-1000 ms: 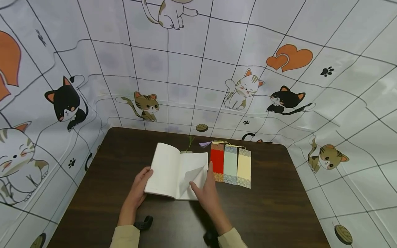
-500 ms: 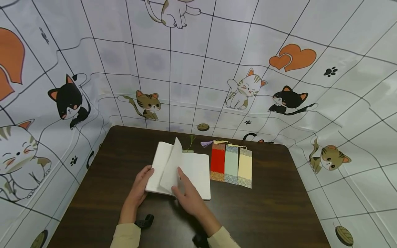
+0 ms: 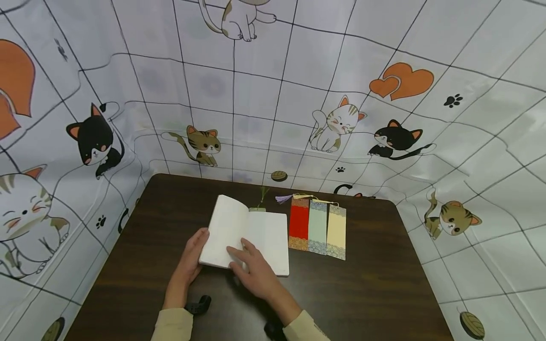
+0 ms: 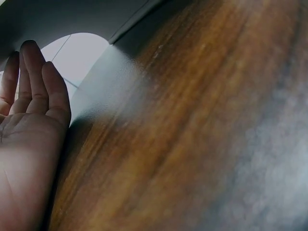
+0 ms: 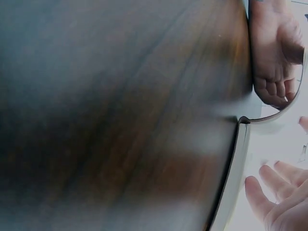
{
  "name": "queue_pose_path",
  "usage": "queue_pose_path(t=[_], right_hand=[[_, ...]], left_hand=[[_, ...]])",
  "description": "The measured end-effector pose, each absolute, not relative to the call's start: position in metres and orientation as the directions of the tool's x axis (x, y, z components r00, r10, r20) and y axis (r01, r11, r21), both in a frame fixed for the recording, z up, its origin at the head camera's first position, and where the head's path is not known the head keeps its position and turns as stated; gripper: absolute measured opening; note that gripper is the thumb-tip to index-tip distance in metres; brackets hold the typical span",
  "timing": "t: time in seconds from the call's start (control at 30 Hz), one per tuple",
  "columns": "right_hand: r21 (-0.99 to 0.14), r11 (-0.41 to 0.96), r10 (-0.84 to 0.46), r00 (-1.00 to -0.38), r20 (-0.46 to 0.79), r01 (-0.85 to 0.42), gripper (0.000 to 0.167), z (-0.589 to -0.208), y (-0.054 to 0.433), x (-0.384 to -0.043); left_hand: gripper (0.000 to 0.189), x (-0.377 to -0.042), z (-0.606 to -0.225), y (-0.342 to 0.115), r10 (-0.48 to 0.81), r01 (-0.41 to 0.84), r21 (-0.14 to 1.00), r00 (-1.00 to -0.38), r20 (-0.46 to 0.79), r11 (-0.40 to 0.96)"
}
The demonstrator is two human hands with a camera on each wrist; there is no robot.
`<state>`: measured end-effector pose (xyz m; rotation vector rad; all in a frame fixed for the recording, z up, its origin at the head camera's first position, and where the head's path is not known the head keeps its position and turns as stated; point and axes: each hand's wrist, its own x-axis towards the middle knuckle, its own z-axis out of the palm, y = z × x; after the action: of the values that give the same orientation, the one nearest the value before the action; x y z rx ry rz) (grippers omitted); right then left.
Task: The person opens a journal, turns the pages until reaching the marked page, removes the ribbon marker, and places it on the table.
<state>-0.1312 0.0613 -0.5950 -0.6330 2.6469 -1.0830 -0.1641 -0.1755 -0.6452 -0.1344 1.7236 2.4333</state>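
A blank white notebook [image 3: 268,237] lies spread at the middle of the table, its left half raised. My left hand [image 3: 189,255] holds that half by its left edge, thumb at the page side and fingers beneath. In the left wrist view the palm of this left hand [image 4: 29,154] faces the camera under the dark cover. Over the lower part of the pages, near the fold, is my right hand [image 3: 258,274], its fingers spread and gripping nothing. The right wrist view shows the notebook's edge [image 5: 236,178] and the right hand's fingers [image 5: 260,197] over the white page.
Right of the notebook lie a red bookmark [image 3: 299,222], a pale green bookmark [image 3: 317,227] and a cream bookmark [image 3: 336,232], with a purple tassel [image 3: 283,199] at top left. A greenish piece [image 3: 258,209] with a green tassel [image 3: 263,193] shows behind the notebook, mostly hidden.
My right hand has moved left from the right page, turning a leaf over the fold. The leaf stood upright half a second ago and now lies on the left side. The left hand stays put.
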Motion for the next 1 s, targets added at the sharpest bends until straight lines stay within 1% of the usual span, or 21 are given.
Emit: queue_pose_path(t=[0.17, 0.27, 0.37, 0.5, 0.6, 0.67, 0.77, 0.87, 1.0], right_hand=[[-0.689, 0.660, -0.455, -0.889, -0.050, -0.299, 0.050, -0.595, 0.062, -0.130], [-0.673, 0.683, -0.436, -0.898, -0.064, -0.284, 0.055, -0.599, 0.065, -0.130], [-0.656, 0.702, -0.416, -0.907, -0.063, -0.276, 0.055, -0.604, 0.071, -0.132], [-0.575, 0.754, -0.428, -0.902, -0.063, -0.317, 0.053, -0.613, 0.084, -0.136], [-0.461, 0.806, -0.451, -0.890, -0.072, -0.371, 0.053, -0.615, 0.094, -0.139], [-0.387, 0.834, -0.455, -0.887, -0.081, -0.393, 0.055, -0.613, 0.100, -0.141], [-0.297, 0.872, -0.438, -0.891, -0.119, -0.389, 0.063, -0.610, 0.109, -0.145], [-0.288, 0.879, -0.432, -0.889, -0.149, -0.379, 0.073, -0.607, 0.118, -0.150], [-0.326, 0.860, -0.462, -0.871, -0.167, -0.393, 0.084, -0.602, 0.126, -0.156]], left_hand=[[0.034, -0.163, -0.645, -0.175, 0.066, -0.203, 0.932, -0.979, -0.192, -0.301], [0.036, -0.162, -0.646, -0.175, 0.057, -0.219, 0.933, -0.976, -0.212, -0.285], [0.038, -0.162, -0.648, -0.175, 0.054, -0.238, 0.930, -0.971, -0.233, -0.279], [0.039, -0.160, -0.648, -0.174, 0.047, -0.253, 0.927, -0.967, -0.250, -0.276], [0.041, -0.159, -0.647, -0.173, 0.040, -0.256, 0.928, -0.966, -0.255, -0.272], [0.042, -0.159, -0.647, -0.174, 0.041, -0.258, 0.927, -0.966, -0.257, -0.272], [0.042, -0.161, -0.648, -0.173, 0.038, -0.259, 0.927, -0.965, -0.259, -0.273], [0.041, -0.162, -0.649, -0.173, 0.035, -0.257, 0.924, -0.965, -0.258, -0.284], [0.041, -0.163, -0.649, -0.173, 0.037, -0.235, 0.928, -0.971, -0.234, -0.291]])
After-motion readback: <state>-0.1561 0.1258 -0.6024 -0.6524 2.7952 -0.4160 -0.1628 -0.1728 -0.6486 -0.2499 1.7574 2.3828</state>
